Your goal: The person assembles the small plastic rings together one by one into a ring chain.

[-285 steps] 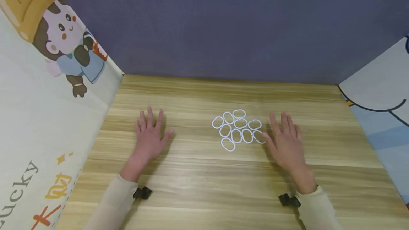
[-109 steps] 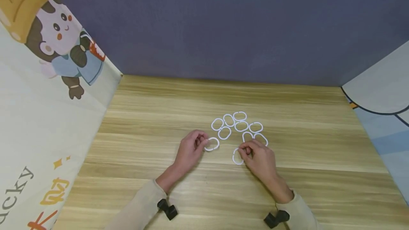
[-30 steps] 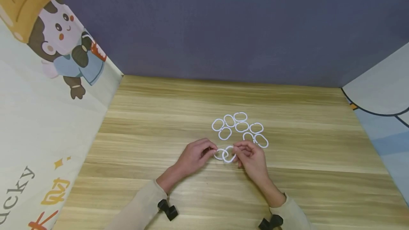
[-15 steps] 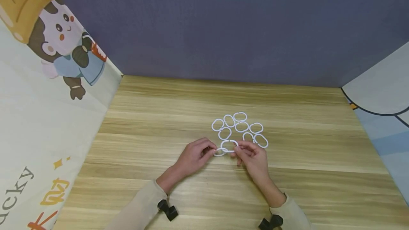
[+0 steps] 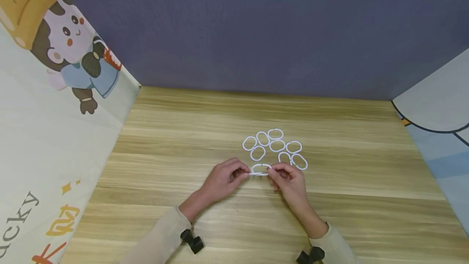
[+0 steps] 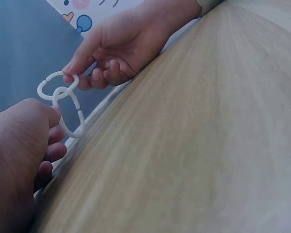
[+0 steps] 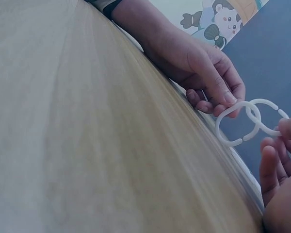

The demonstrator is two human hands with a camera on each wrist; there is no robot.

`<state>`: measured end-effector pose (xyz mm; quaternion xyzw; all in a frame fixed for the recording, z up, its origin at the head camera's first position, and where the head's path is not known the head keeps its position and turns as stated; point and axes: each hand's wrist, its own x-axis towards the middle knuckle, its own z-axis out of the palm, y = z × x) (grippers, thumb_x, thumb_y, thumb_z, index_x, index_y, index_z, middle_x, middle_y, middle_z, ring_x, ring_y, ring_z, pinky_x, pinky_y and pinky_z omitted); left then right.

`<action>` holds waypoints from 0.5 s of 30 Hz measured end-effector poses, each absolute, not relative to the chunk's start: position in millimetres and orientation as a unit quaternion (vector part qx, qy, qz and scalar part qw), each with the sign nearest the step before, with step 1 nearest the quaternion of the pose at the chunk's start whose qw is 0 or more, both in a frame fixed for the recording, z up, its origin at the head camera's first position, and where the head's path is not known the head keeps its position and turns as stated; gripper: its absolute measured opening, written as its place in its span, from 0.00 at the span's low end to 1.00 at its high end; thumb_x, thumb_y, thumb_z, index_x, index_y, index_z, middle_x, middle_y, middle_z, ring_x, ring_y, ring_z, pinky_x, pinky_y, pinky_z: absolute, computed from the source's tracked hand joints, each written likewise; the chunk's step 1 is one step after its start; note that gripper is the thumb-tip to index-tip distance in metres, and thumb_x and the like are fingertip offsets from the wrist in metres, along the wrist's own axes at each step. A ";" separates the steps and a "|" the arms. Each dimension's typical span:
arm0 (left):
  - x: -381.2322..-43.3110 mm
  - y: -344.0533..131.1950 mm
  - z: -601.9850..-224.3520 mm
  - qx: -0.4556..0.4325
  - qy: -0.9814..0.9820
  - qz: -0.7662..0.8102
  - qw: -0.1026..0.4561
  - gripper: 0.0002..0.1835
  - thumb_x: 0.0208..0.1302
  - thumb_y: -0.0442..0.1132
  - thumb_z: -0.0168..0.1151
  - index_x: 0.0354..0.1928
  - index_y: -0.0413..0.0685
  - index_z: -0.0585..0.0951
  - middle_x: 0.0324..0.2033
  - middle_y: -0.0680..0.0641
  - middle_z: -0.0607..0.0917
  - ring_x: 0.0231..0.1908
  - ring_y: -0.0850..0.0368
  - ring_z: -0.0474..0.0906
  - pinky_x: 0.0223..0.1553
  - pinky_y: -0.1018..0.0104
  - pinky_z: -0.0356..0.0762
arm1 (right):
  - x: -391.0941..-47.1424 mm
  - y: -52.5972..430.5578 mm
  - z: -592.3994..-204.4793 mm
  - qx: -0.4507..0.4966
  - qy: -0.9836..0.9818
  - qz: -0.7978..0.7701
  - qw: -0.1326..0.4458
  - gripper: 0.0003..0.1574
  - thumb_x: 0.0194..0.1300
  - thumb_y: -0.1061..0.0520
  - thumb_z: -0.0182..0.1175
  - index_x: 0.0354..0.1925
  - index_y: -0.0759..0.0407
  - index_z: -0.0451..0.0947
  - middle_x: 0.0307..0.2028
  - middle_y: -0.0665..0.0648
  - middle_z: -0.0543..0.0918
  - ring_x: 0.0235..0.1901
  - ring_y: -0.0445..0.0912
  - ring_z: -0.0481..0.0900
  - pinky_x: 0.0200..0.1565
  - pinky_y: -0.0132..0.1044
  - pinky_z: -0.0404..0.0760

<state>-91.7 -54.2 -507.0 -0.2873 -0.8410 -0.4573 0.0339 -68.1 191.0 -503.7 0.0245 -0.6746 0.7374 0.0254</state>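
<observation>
My left hand (image 5: 221, 177) pinches a white oval split ring (image 6: 76, 136) between thumb and fingertips. Opposite it, my right hand (image 5: 290, 179) pinches a second white split ring (image 7: 265, 102) by its edge. The two rings are linked, one passing through the other, and are held just above the table. In the wrist views each ring has a small gap: the left one's faces away from the left fingers, and the right one's lies on its upper side. Viewed from the head, the left ring is nearly edge-on and looks like a thin line.
Several more white split rings (image 5: 269, 146) lie flat in a loose cluster just beyond my hands on the wooden table (image 5: 176, 117). A dark blue wall (image 5: 256, 31) rises behind it, with printed panels (image 5: 106, 105) at the sides.
Over the last seconds both hands came in and each picked up a ring. The rings became linked; since half a second ago the left ring has tilted edge-on and the right ring has lowered slightly.
</observation>
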 end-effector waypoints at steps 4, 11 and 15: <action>-92.2 -53.4 -506.7 -0.284 -0.838 -0.465 0.031 0.05 0.74 0.37 0.75 0.48 0.48 0.89 0.40 0.55 0.87 0.37 0.66 0.80 0.39 0.71 0.83 | -67.7 191.2 -502.6 0.016 -0.676 0.736 0.030 0.04 0.70 0.79 0.63 0.41 0.77 0.83 0.23 0.53 0.85 0.21 0.37 0.78 0.20 0.26 0.76; -92.3 -51.1 -508.7 -0.239 -0.808 -0.538 0.017 0.05 0.73 0.36 0.75 0.48 0.47 0.90 0.37 0.54 0.87 0.33 0.66 0.77 0.33 0.71 0.79 | -67.0 191.0 -502.8 0.010 -0.688 0.725 0.015 0.07 0.69 0.76 0.69 0.43 0.83 0.82 0.26 0.51 0.89 0.21 0.36 0.81 0.20 0.24 0.76; -91.8 -50.2 -507.8 -0.190 -0.772 -0.606 0.013 0.06 0.72 0.34 0.75 0.47 0.43 0.91 0.33 0.51 0.87 0.29 0.64 0.77 0.30 0.72 0.76 | -67.2 190.3 -503.2 0.022 -0.693 0.720 0.012 0.07 0.69 0.76 0.69 0.43 0.83 0.83 0.25 0.50 0.89 0.20 0.36 0.81 0.20 0.24 0.76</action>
